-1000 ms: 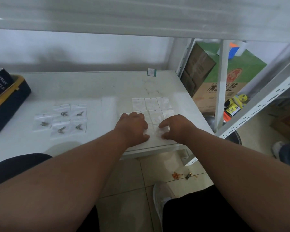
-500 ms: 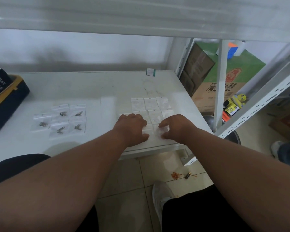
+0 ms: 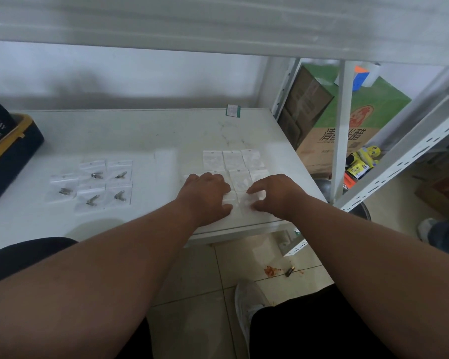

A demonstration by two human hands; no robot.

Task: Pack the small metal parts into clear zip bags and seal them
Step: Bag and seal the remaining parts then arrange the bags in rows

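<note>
Several clear zip bags, each holding a small metal part (image 3: pixel 96 174), lie in a group (image 3: pixel 91 182) on the left of the white table (image 3: pixel 140 136). Empty zip bags (image 3: pixel 231 159) lie in rows at the front right. My left hand (image 3: pixel 205 195) rests palm down on the near bags with its fingers fairly flat. My right hand (image 3: pixel 275 195) has curled fingers, and its thumb and fingertips pinch the edge of one empty bag (image 3: pixel 245 203) between the hands. No loose metal parts show near the hands.
A black and yellow case (image 3: pixel 8 151) with a dark box on top sits at the table's left edge. A small green-edged tag (image 3: pixel 233 110) lies at the back. White shelf uprights (image 3: pixel 338 125) and a cardboard box (image 3: pixel 347 125) stand to the right. Someone's shoe (image 3: pixel 425 229) is at far right.
</note>
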